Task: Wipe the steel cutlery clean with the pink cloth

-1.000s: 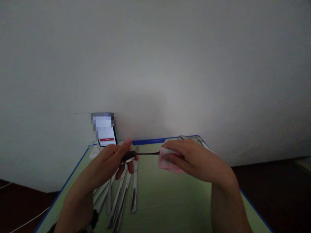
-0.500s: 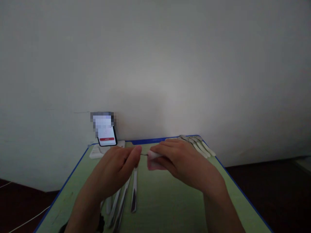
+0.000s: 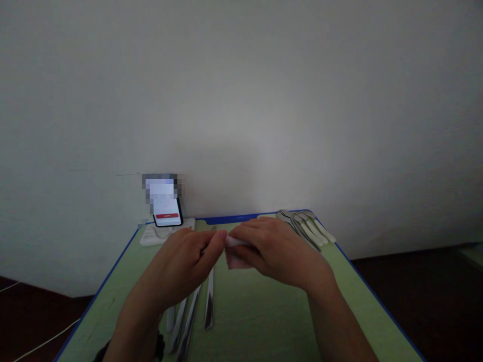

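Observation:
Over the table, my left hand (image 3: 184,264) is closed in a pinch on a piece of cutlery; most of it is hidden by my fingers, so its kind cannot be told. My right hand (image 3: 281,254) is closed on a small pinkish-white cloth (image 3: 239,261), a corner of which hangs below the fingers. The left thumb tip meets the cloth's edge, and the hands nearly touch. Beneath and beside my left hand lie several metal cutlery handles, among them a separate one (image 3: 210,304) nearest the middle.
A lit phone (image 3: 167,208) leans at the back left on a white stand or tray (image 3: 149,235). Several spoons and forks with white or metal handles (image 3: 315,231) lie at the back right. The green table (image 3: 271,317) has a blue edge and stands against a pale wall (image 3: 241,100).
My hands have come closer together, and the thin metal stem that showed between them is now covered. The right forearm has shifted slightly left. The cutlery on the table has not moved.

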The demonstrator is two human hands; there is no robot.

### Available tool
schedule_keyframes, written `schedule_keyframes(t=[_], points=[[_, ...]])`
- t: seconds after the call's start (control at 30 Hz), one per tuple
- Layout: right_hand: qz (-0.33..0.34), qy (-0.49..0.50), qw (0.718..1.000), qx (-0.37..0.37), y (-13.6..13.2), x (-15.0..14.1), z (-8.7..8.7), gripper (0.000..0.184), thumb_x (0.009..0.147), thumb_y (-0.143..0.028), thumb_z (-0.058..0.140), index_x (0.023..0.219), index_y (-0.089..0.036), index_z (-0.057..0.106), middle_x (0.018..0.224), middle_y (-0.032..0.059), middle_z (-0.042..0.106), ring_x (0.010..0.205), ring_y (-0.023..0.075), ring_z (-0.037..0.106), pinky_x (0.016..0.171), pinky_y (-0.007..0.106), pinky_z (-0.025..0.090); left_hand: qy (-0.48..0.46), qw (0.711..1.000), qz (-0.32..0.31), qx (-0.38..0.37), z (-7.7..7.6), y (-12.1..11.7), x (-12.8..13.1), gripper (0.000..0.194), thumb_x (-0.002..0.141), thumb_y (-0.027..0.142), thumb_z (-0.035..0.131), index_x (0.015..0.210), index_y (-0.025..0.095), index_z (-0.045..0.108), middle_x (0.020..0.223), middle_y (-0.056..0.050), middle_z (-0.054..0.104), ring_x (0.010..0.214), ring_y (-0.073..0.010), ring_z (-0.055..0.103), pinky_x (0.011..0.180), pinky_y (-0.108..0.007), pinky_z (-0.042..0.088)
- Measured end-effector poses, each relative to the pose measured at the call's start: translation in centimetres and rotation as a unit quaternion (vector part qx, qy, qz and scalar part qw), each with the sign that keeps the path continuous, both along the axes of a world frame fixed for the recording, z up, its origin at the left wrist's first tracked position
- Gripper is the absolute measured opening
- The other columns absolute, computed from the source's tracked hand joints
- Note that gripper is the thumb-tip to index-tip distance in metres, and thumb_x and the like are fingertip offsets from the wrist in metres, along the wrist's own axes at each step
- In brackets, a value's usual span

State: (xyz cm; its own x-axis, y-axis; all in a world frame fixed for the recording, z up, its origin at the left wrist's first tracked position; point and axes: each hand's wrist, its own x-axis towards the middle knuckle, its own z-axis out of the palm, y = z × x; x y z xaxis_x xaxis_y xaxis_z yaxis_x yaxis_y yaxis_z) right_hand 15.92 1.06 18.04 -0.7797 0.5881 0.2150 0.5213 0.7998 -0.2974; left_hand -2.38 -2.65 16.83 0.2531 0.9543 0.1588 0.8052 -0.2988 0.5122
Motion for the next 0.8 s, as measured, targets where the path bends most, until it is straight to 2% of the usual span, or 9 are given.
schedule_keyframes(t=[0.17,0.3,0.43,0.53,0.7,0.8], points=[[-0.010,0.046,0.999,-0.026,1.1,1.9,0.0,0.023,0.092,-0.032,0.045,0.095,-0.018,0.064,0.092,0.0050,0.068,0.083,0.0148,0.060,0.075,0.025,0.039,-0.034,0.999,0.034,-0.021,-0.1,-0.2,-1.7,0.051,0.089,0.048,0.027,0.050,0.020,0.044,0.044,0.003,0.040,0.043,-0.0117,0.039,0.049,-0.025,0.026],[-0.020,0.083,0.996,-0.034,1.5,3.4,0.2,0.027,0.092,-0.034,0.043,0.096,-0.018,0.064,0.089,0.0050,0.068,0.080,0.0142,0.060,0.073,0.024,0.040,-0.112,0.992,0.049,-0.043,-0.5,-0.4,-3.4,0.054,0.088,0.054,0.029,0.051,0.019,0.047,0.045,0.003,0.039,0.044,-0.0111,0.038,0.046,-0.023,0.026],[-0.034,0.115,0.991,-0.052,1.5,3.6,0.4,0.030,0.093,-0.036,0.040,0.093,-0.016,0.063,0.083,0.0039,0.066,0.075,0.0125,0.058,0.070,0.022,0.039,-0.189,0.975,0.074,-0.088,-1.3,-0.1,-4.4,0.054,0.087,0.055,0.032,0.053,0.018,0.052,0.044,0.004,0.036,0.042,-0.0101,0.035,0.044,-0.023,0.024],[-0.045,0.089,0.993,-0.061,1.6,3.3,0.2,0.029,0.093,-0.036,0.041,0.090,-0.017,0.062,0.080,0.0029,0.064,0.071,0.0120,0.056,0.067,0.022,0.037,-0.244,0.961,0.080,-0.106,-1.6,0.3,-4.5,0.053,0.086,0.056,0.037,0.054,0.017,0.054,0.046,0.003,0.038,0.043,-0.0097,0.034,0.043,-0.022,0.025],[-0.059,-0.011,0.993,-0.104,1.7,2.7,-0.4,0.025,0.091,-0.033,0.044,0.078,-0.018,0.060,0.070,0.0004,0.060,0.061,0.0108,0.050,0.058,0.022,0.030,-0.295,0.945,0.056,-0.127,-1.6,0.7,-3.9,0.048,0.082,0.055,0.046,0.055,0.016,0.056,0.050,0.003,0.042,0.046,-0.0085,0.034,0.043,-0.020,0.028],[-0.043,-0.005,0.993,-0.112,1.8,2.3,-0.5,0.025,0.092,-0.032,0.042,0.077,-0.017,0.057,0.066,-0.0009,0.057,0.059,0.0101,0.047,0.057,0.022,0.029,-0.358,0.927,0.081,-0.072,-2.1,1.2,-3.9,0.040,0.077,0.053,0.053,0.063,0.018,0.062,0.058,0.000,0.054,0.055,-0.0120,0.046,0.049,-0.021,0.037]])
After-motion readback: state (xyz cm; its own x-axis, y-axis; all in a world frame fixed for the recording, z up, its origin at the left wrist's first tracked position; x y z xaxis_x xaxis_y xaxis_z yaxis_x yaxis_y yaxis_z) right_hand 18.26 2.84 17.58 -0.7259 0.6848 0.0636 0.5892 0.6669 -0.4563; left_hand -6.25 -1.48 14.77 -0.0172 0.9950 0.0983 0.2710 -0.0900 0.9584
